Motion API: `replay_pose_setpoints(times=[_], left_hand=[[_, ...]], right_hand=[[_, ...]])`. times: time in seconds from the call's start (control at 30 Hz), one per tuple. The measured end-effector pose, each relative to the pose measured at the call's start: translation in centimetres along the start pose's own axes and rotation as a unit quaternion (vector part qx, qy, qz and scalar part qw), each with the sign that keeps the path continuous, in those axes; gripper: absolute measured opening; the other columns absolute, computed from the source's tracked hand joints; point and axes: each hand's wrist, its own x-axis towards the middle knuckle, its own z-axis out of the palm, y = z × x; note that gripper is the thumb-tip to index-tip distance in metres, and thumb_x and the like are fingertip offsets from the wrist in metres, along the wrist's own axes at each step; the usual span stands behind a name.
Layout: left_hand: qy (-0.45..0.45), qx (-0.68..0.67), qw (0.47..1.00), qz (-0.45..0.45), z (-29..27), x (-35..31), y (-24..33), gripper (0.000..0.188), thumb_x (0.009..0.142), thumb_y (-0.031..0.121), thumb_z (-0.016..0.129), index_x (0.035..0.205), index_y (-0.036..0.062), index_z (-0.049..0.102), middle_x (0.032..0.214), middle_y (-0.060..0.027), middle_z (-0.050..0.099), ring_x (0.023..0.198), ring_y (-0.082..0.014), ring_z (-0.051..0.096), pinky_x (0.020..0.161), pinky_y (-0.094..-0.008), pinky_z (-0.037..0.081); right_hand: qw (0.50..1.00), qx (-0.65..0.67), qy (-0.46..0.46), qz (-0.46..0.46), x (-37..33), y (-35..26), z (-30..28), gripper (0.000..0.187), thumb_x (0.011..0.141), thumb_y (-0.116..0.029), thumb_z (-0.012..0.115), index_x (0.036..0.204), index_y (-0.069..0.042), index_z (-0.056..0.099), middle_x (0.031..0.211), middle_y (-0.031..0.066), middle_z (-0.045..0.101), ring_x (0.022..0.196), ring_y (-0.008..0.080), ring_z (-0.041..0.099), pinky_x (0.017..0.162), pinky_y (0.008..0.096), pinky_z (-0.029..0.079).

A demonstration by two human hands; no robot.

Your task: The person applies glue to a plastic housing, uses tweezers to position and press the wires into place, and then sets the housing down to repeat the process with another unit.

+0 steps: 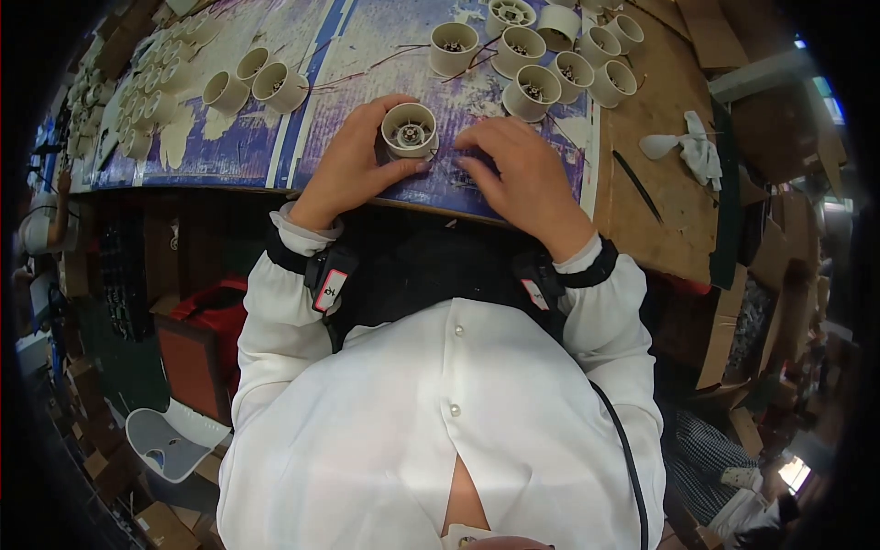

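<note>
My left hand [353,165] is wrapped around the side of a white cylindrical housing [410,131], thumb at its near side. The housing stands upright near the table's front edge, and a round metal part with thin prongs shows inside it. Just to its right, my right hand [518,165] hovers with curled fingers apart from the housing. Thumb and forefinger are separated, and nothing shows between them. Beyond the right hand stands a group of similar white housings [532,92], some with thin dark red wires trailing out.
More white housings [280,87] stand at the left, with many further back along the table [367,37]. On the brown board at right lie a dark thin strip [637,186] and a white bottle with a cloth [701,151]. A red-brown chair [194,362] stands below the left side.
</note>
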Motion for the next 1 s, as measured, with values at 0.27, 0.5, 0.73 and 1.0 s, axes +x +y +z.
replay_pose_setpoints(times=[0.27, 0.5, 0.73, 1.0], left_hand=[[0.02, -0.175, 0.982, -0.068, 0.3, -0.3, 0.4, 0.068, 0.078, 0.011, 0.083, 0.134, 0.0025, 0.045, 0.12, -0.0104, 0.06, 0.117, -0.0177, 0.056, 0.101, -0.0314, 0.045], [0.032, -0.239, 0.969, -0.045, 0.4, -0.3, 0.3, 0.067, 0.081, 0.007, 0.08, 0.136, 0.0027, 0.043, 0.125, -0.0076, 0.058, 0.117, -0.0168, 0.056, 0.102, -0.0314, 0.045], [0.04, -0.335, 0.94, -0.046, 1.0, -0.1, -0.3, 0.065, 0.082, 0.003, 0.078, 0.136, 0.0031, 0.042, 0.125, -0.0068, 0.057, 0.117, -0.0167, 0.056, 0.102, -0.0315, 0.045], [0.013, -0.238, 0.971, -0.034, 1.6, -0.1, 0.5, 0.063, 0.08, -0.001, 0.076, 0.135, 0.0028, 0.046, 0.124, -0.0065, 0.058, 0.113, -0.015, 0.059, 0.095, -0.0278, 0.05]], right_hand=[[0.994, 0.095, -0.006, 0.062, 0.1, -1.1, 0.7, 0.017, 0.081, -0.008, 0.074, 0.095, -0.003, 0.066, 0.087, 0.0097, 0.066, 0.079, 0.0291, 0.063, 0.07, 0.0347, 0.05], [0.998, 0.044, 0.04, -0.029, 0.5, -0.1, 1.3, 0.015, 0.08, -0.004, 0.073, 0.094, -0.005, 0.067, 0.082, 0.0094, 0.063, 0.077, 0.0283, 0.061, 0.067, 0.0361, 0.049], [0.998, -0.022, 0.026, -0.047, 0.1, 0.2, 1.6, 0.015, 0.079, -0.004, 0.073, 0.092, -0.008, 0.068, 0.082, 0.0076, 0.06, 0.077, 0.0273, 0.059, 0.065, 0.0374, 0.049], [0.996, -0.078, 0.011, -0.045, -0.5, 0.2, 1.1, 0.017, 0.077, -0.006, 0.074, 0.092, -0.01, 0.069, 0.082, 0.0047, 0.061, 0.078, 0.0253, 0.06, 0.064, 0.0358, 0.05]])
